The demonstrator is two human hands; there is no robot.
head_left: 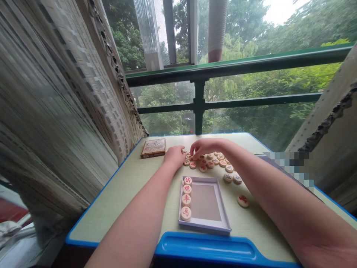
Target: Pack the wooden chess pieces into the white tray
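Several round wooden Chinese chess pieces (210, 164) with red or dark characters lie in a loose cluster on the table. At the cluster's left edge rests my left hand (174, 155), open, its fingers bent toward the pieces and partly hidden. My right hand (203, 147) reaches over from the right, fingertips pointing down and closed at a piece on the cluster's left side; its fingers hide most of that piece. Nearer to me sits a shallow open box tray (206, 201), where several red-character pieces (186, 200) form a column along the left wall.
A flat decorated box (153, 147) lies at the table's back left. One red-character piece (243, 201) is apart, right of the tray. The pale green table (122, 197) has a blue rim and a blue front ledge (209, 247). Curtains flank it; a green railing (240, 66) stands behind.
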